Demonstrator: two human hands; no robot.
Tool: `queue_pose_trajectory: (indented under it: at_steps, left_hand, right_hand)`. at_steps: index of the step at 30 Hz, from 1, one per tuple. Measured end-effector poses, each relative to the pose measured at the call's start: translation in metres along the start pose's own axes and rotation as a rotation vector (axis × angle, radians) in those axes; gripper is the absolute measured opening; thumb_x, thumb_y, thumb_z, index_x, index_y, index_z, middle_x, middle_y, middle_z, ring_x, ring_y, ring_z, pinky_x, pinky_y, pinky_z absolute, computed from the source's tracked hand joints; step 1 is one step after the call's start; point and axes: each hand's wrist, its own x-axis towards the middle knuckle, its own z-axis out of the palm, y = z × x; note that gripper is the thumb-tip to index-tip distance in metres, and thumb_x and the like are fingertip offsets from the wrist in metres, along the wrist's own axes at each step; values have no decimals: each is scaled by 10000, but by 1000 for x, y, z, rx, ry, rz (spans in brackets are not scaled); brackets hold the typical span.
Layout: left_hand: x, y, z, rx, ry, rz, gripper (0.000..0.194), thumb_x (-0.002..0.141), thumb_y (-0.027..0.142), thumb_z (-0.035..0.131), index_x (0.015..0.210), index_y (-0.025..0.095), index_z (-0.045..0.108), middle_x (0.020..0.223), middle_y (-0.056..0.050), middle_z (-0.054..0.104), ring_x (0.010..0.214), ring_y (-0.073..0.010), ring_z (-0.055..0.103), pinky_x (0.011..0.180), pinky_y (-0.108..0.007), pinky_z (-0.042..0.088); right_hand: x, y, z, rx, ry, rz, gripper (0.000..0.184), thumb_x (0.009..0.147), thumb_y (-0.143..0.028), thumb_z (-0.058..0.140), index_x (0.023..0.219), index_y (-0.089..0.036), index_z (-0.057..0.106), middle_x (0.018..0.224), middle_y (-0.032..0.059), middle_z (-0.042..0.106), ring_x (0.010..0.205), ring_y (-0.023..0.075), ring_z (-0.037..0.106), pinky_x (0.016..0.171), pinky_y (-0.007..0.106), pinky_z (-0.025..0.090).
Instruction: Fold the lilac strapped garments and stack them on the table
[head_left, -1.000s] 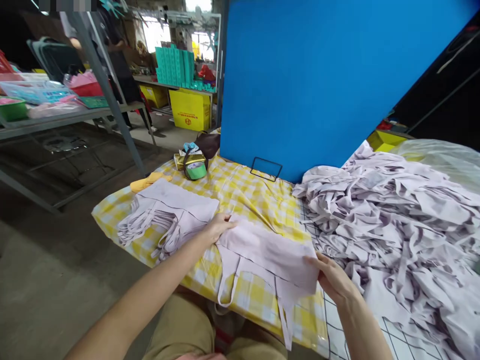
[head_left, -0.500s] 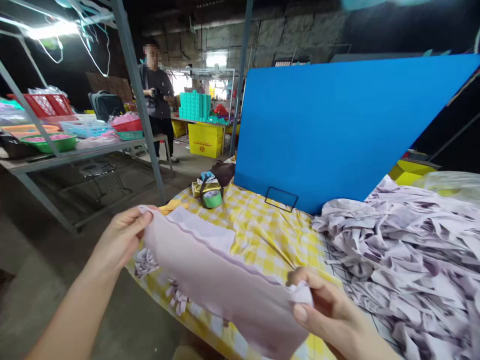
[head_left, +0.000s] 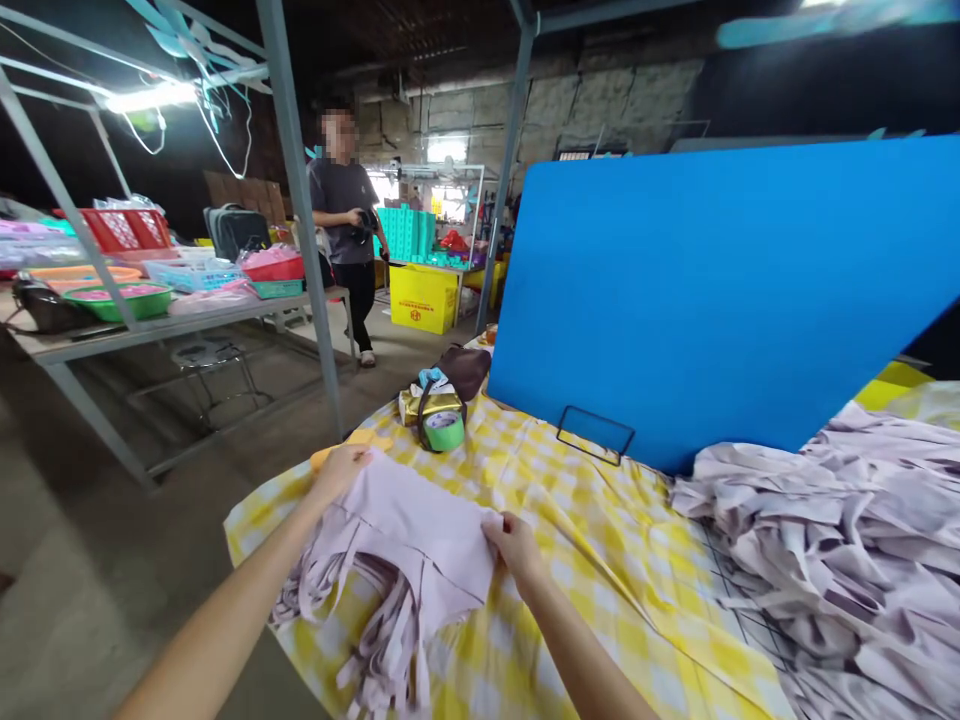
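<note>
A pale lilac fabric piece (head_left: 427, 510) is spread low over the yellow checked cloth (head_left: 570, 610). My left hand (head_left: 341, 475) is closed on its far left corner, with the fingertips partly hidden. At its right corner my right hand (head_left: 517, 548) pinches the edge between thumb and fingers. Below the piece, bunched lilac strips (head_left: 390, 640) fan out toward the near edge of the table. I cannot tell how many layers lie under the held piece. Just beyond my left hand lies an orange-yellow cloth (head_left: 369, 439).
A green tape roll (head_left: 445, 430) and a brown bag (head_left: 465, 370) sit at the far table edge. A blue board (head_left: 705, 300) stands behind, with a black wire frame (head_left: 596, 435) at its foot. Lilac fabric heaps (head_left: 847, 540) lie right. A person (head_left: 349, 230) stands beyond.
Both hands have moved away from me and closer together, lowering the fabric from mid-air onto the table. The person in the background has shifted stance.
</note>
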Motion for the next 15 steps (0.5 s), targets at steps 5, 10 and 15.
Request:
queue_pose_trajectory:
  at_steps: [5, 10, 15]
  left_hand:
    - [10, -11, 1, 254, -69, -16, 249, 794, 340, 472, 827, 184, 662, 784, -54, 686, 824, -231, 624, 656, -245, 399]
    - [6, -2, -1, 401, -101, -5, 314, 843, 373, 418, 924, 192, 661, 925, -99, 686, 899, -259, 622, 677, -261, 415]
    - [-7, 24, -4, 735, -173, 103, 384, 895, 365, 324, 1095, 168, 587, 890, -105, 686, 835, -257, 640, 665, -281, 438]
  right_hand:
    - [9, 15, 0, -136, 101, -65, 195, 591, -340, 550, 508, -199, 443, 479, -66, 389, 500, 104, 366, 485, 230, 278]
    - [17, 17, 8, -229, 185, -118, 229, 625, -317, 536, 495, -216, 378, 453, -72, 344, 471, 105, 342, 469, 232, 252]
    - [-3, 22, 6, -313, 271, -238, 54, 634, -205, 516, 662, -202, 470, 561, -49, 468, 523, 121, 452, 497, 222, 362]
